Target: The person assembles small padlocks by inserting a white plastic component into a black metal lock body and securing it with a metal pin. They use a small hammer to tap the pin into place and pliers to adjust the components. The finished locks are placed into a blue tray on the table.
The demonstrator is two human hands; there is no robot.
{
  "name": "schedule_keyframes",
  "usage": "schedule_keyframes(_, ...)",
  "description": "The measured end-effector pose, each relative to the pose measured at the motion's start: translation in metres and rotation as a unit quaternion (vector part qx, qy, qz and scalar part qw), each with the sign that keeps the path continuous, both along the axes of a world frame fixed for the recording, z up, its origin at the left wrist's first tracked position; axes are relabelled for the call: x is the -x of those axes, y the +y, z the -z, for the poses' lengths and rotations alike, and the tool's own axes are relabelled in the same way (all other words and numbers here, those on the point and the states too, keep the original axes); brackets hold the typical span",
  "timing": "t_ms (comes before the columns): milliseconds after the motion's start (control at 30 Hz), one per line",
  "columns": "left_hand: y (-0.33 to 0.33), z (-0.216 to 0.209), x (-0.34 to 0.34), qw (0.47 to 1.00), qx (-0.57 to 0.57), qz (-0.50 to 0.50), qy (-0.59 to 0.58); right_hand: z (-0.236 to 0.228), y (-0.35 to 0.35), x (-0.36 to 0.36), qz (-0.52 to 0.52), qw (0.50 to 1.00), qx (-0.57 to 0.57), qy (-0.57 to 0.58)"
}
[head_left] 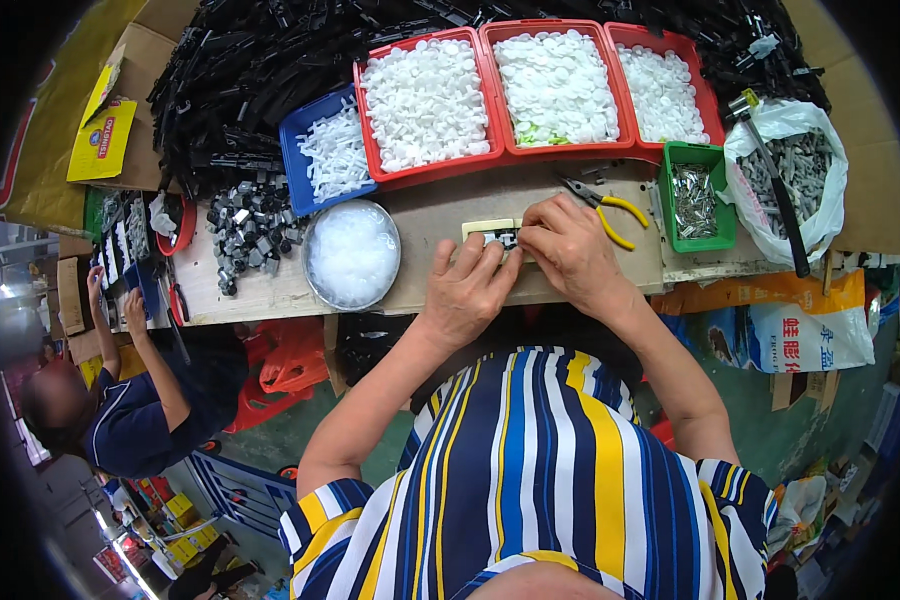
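My left hand and my right hand meet over a small black part that sits in a yellowish block on the wooden bench. Both hands pinch at that part with their fingertips. Yellow-handled pliers lie just beyond my right hand. A round metal bowl of clear white pieces stands left of my left hand.
Three red trays of white plastic parts, a blue tray, a green box of metal bits and a bag of grey parts line the bench. Black parts are heaped behind. Another person works at the left.
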State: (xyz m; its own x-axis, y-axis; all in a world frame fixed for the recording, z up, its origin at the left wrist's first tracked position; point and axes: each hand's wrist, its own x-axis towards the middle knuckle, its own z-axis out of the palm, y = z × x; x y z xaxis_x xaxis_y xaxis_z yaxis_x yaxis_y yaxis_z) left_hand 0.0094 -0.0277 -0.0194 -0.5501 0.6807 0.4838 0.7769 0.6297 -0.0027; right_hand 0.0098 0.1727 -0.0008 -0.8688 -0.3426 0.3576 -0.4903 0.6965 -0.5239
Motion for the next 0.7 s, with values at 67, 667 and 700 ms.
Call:
schedule_keyframes(67,0.001,-0.002,0.001,1.0,0.02,0.01,0.004,0.003,0.001,-0.002,0.007,1.0,-0.004,-0.013)
schedule_keyframes(667,0.097,-0.041,0.084,0.97,-0.151,0.141,-0.13,-0.01,0.153,-0.031,0.333,0.935,-0.043,-0.114)
schedule_keyframes(700,0.112,-0.041,0.095,0.97,-0.15,0.145,-0.126,-0.01,0.151,-0.03,0.332,0.937,-0.038,-0.107)
